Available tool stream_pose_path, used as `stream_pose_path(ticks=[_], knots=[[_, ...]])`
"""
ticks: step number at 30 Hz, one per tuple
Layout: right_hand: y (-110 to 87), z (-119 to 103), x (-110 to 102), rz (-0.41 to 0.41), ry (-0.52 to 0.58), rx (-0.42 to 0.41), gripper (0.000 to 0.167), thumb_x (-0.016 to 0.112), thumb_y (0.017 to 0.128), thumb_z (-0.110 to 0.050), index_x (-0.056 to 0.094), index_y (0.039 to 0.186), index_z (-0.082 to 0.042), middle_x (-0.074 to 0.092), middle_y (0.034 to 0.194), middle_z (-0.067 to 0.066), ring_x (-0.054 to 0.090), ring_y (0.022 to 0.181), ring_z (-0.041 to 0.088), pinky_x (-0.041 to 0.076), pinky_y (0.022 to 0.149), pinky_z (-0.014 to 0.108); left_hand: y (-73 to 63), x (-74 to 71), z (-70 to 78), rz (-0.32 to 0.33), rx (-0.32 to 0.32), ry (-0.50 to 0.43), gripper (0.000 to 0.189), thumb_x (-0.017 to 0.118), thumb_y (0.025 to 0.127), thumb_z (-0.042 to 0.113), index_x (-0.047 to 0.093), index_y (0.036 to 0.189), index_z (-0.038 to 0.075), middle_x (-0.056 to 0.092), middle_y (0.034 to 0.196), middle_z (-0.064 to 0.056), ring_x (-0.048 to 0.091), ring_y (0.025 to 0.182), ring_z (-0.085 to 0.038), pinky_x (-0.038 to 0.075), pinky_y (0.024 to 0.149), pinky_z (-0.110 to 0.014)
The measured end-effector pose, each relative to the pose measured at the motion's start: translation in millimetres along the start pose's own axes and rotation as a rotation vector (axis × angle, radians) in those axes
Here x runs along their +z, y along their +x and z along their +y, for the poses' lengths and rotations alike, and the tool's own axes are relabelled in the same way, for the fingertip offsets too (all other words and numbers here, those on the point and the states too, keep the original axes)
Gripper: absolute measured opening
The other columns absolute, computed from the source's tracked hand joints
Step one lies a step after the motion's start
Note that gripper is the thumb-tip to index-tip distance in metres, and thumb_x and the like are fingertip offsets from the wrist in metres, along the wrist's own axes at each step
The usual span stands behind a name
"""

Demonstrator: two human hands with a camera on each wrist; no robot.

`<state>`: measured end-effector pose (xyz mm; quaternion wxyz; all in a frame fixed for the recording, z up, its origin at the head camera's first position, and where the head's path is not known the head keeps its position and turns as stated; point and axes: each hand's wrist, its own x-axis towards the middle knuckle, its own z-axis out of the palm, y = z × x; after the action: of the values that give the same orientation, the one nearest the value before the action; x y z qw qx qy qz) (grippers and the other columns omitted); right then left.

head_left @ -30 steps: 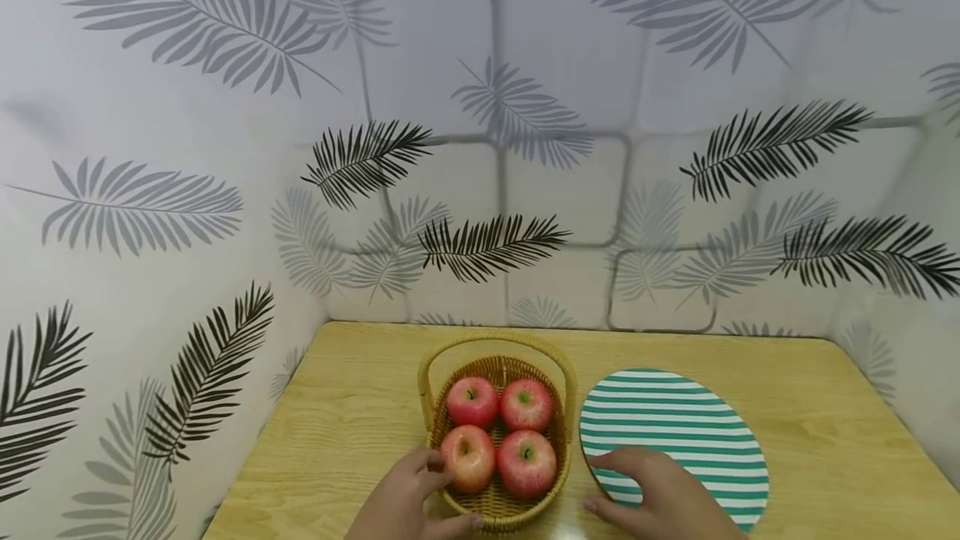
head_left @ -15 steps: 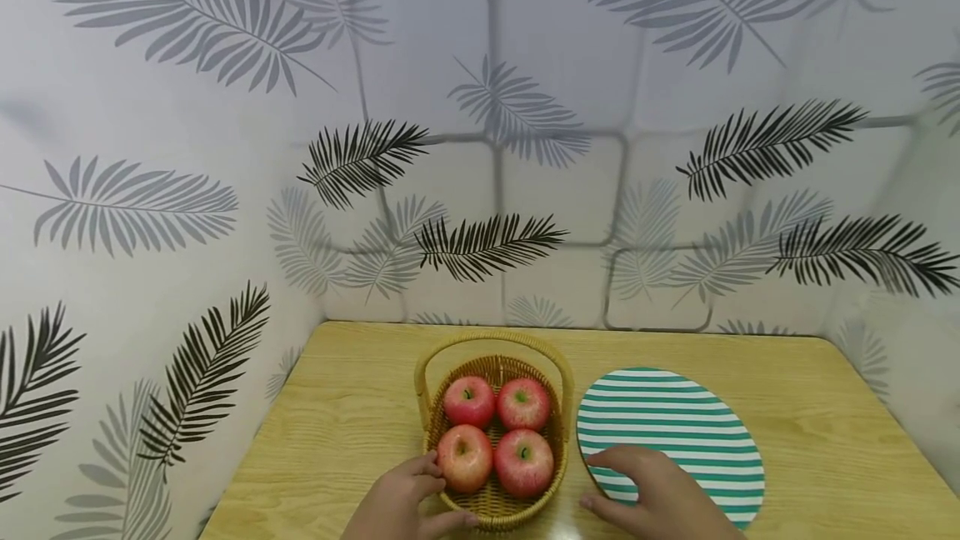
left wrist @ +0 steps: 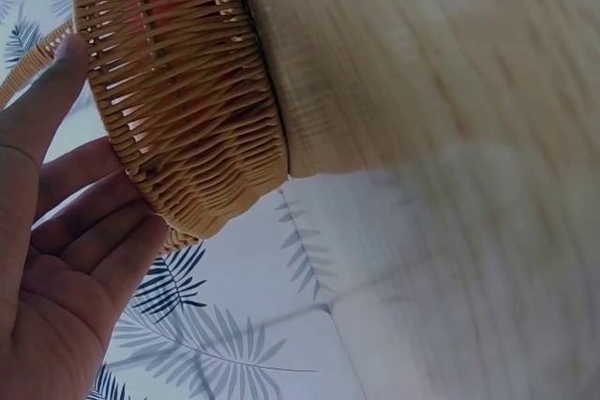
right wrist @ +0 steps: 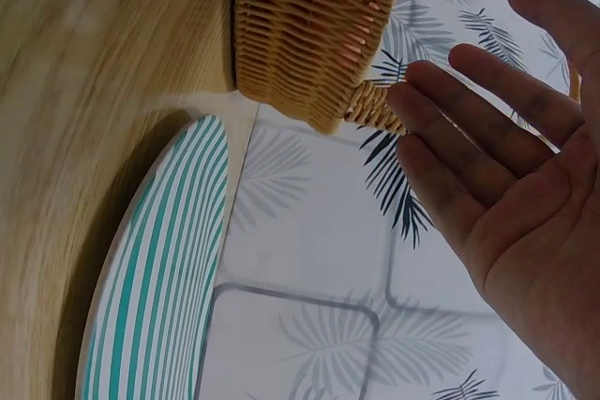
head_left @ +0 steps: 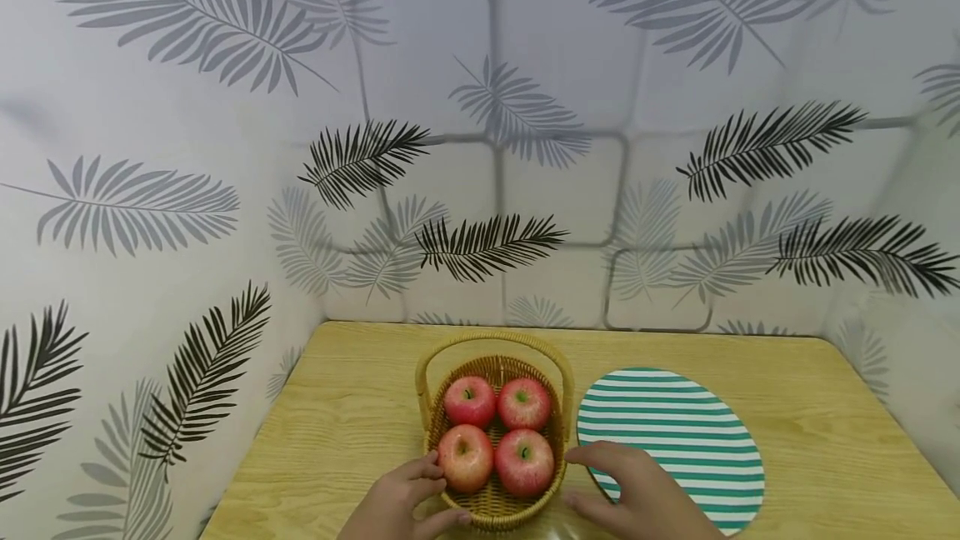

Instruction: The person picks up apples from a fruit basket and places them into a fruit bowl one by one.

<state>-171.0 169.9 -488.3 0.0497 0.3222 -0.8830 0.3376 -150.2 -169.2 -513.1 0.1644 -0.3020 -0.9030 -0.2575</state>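
A round wicker basket (head_left: 497, 515) with an upright handle stands on the table, holding several red apples (head_left: 526, 462). My left hand (head_left: 405, 497) is at its front-left side. In the left wrist view, the fingers (left wrist: 122, 241) lie against the woven rim, with the thumb spread along the front. My right hand (head_left: 637, 486) is at the basket's right, fingertips close to the rim; whether they touch is unclear. The right wrist view shows its fingers (right wrist: 450, 128) extended, holding nothing. Below and behind that hand lies a round green-and-white striped mat (head_left: 675, 407).
The light wood table (head_left: 337, 415) meets a wall (head_left: 562, 282) with a leaf pattern at its back edge. Another patterned wall (head_left: 127, 290) stands at the left. The basket's arched handle (head_left: 495, 338) rises above the apples.
My right hand has shifted left, from over the striped mat's left edge to the basket's right rim. My left hand and the basket have stayed nearly in place.
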Motion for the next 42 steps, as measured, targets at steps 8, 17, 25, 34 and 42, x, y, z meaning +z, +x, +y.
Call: stream_pose_path(ticks=[8,17,25,34,42], knots=[[3.9,-4.0,9.0,0.004,0.009,-0.039,0.034,0.072,0.092,-0.040,0.071,0.117,-0.018,0.072,0.113,-0.010,0.069,0.103,0.010,0.059,0.088,0.031,-1.8,2.9,-3.8,0.005,0.001,-0.010,0.045,0.081,0.080,0.047,0.079,0.091,0.003,0.074,0.097,-0.004,0.073,0.101,-0.022,0.063,0.078,-0.031],[8.7,-1.7,18.4,-0.008,0.011,-0.051,0.043,0.073,0.091,-0.041,0.069,0.126,-0.017,0.069,0.123,-0.009,0.067,0.111,0.011,0.059,0.092,0.034,-1.6,6.2,-7.4,0.055,0.032,-0.012,0.042,0.085,0.076,0.044,0.079,0.087,0.004,0.072,0.093,-0.001,0.073,0.098,-0.021,0.062,0.077,-0.029],[12.8,-5.7,25.8,0.014,-0.040,-0.042,0.049,0.072,0.090,-0.046,0.067,0.128,-0.015,0.067,0.127,-0.008,0.065,0.115,0.014,0.058,0.094,0.039,-1.5,6.1,-6.6,0.060,0.040,-0.027,0.040,0.085,0.076,0.042,0.079,0.087,0.004,0.071,0.093,-0.002,0.073,0.099,-0.021,0.062,0.076,-0.028],[18.6,-9.1,35.6,0.079,-0.134,-0.069,0.048,0.074,0.090,-0.043,0.068,0.125,-0.011,0.067,0.127,0.001,0.064,0.117,0.019,0.058,0.094,0.043,-0.9,4.0,-5.2,0.046,0.014,-0.057,0.043,0.083,0.079,0.046,0.078,0.087,0.004,0.072,0.093,-0.001,0.073,0.098,-0.022,0.062,0.076,-0.029],[26.2,-13.4,43.2,0.081,-0.195,-0.044,0.049,0.076,0.088,-0.043,0.068,0.127,-0.014,0.066,0.128,0.003,0.063,0.118,0.020,0.059,0.093,0.041,-1.1,3.5,-5.0,0.034,-0.021,-0.061,0.046,0.080,0.080,0.051,0.079,0.088,0.006,0.073,0.095,0.000,0.073,0.100,-0.021,0.062,0.078,-0.029]])
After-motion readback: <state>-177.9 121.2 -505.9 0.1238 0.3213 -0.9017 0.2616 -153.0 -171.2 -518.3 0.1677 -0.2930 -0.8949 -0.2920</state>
